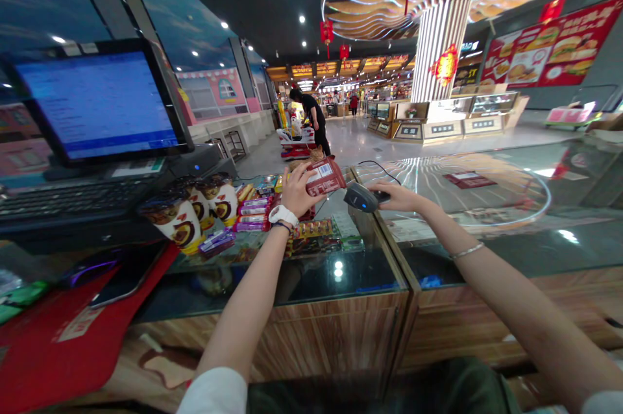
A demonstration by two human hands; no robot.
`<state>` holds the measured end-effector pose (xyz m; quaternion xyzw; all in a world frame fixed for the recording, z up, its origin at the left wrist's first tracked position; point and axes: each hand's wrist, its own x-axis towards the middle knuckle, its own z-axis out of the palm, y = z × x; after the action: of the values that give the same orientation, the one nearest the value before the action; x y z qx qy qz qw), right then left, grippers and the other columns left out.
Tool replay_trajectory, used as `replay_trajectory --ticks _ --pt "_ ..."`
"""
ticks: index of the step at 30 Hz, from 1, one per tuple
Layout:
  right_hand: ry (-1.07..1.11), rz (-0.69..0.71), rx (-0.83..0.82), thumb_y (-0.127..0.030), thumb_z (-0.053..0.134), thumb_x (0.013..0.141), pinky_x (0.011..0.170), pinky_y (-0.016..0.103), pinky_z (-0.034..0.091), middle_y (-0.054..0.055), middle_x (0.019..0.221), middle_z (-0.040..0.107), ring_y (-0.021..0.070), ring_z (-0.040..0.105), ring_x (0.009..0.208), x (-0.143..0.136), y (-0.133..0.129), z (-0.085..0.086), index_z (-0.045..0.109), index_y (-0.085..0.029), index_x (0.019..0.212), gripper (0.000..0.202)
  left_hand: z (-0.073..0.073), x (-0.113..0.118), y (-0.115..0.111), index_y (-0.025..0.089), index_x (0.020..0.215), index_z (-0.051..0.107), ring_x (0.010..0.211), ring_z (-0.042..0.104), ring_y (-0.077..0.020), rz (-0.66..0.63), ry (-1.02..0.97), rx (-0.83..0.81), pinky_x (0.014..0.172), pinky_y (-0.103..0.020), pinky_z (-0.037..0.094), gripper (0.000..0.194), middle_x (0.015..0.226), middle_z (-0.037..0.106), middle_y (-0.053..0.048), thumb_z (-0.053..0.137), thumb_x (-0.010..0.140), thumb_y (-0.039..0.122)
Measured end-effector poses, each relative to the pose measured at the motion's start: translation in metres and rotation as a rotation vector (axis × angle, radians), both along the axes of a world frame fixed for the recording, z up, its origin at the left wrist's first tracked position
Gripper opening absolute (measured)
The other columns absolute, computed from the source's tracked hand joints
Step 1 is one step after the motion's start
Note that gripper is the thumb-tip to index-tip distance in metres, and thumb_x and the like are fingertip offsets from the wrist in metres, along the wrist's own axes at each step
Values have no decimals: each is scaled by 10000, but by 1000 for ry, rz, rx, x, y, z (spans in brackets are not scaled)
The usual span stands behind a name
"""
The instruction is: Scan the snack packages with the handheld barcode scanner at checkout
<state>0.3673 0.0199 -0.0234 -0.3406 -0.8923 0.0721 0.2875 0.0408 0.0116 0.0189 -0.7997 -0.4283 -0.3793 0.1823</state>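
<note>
My left hand grips a dark red snack packet above the glass counter, its white label with a barcode turned toward me. Just right of the packet, my right hand is closed around a dark handheld barcode scanner. The scanner's head points left, close to the packet, and a small blue light shows on it. Below and left of my left hand lie purple-wrapped bars and several other small packs. A second dark red packet lies flat on the glass farther right.
Lidded drink cups stand at left, before a monitor and keyboard. A phone and mouse lie on a red mat. A black cable curves behind the scanner. A person in black bends beyond the counter.
</note>
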Motion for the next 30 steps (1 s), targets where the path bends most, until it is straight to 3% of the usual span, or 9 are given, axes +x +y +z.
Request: replay_trajectory --ticks 8,17,20,24,27,30 --pt "-51 16 -62 -223 711 702 916 384 518 71 1053 698 235 650 988 2 11 -14 685 -178 1193 494 -2 5 0 237 1190 613 1364 483 -320 -41 49 -8 1231 -597 152 571 1452 542 -113 822 686 405" --pt "-102 3 -110 -113 590 695 974 410 499 87 1114 675 237 643 1039 -5 5 -11 663 -165 1219 531 -3 13 -6 231 1192 615 1377 469 -312 -82 95 -13 1228 -607 164 558 1467 530 -113 816 696 386" --pt "1 -73 26 -76 514 689 1044 448 458 89 1194 651 245 606 1149 -7 0 -2 660 -191 1169 514 -3 15 -8 234 1189 620 1369 478 -312 -95 101 -12 1228 -601 171 561 1456 540 -116 822 689 391" --pt "165 -172 303 -196 548 803 1094 502 410 119 1328 584 280 524 1277 -21 -17 13 599 -210 1211 411 -2 19 -12 241 1175 630 1362 484 -320 -104 113 -15 1225 -598 185 562 1446 546 -121 834 675 399" --pt "139 -194 414 -332 579 881 1120 501 387 140 1416 530 290 467 1345 -38 -30 15 534 -216 1321 458 -3 22 -16 237 1163 638 1369 474 -321 -123 133 -15 1229 -587 181 552 1449 538 -126 838 670 383" --pt "65 -263 435 -424 623 877 1148 550 340 148 1504 449 324 388 1411 -52 -36 10 455 -237 1422 600 -4 28 -19 251 1166 639 1370 470 -321 -135 141 -28 1227 -590 184 532 1458 529 -114 822 685 387"
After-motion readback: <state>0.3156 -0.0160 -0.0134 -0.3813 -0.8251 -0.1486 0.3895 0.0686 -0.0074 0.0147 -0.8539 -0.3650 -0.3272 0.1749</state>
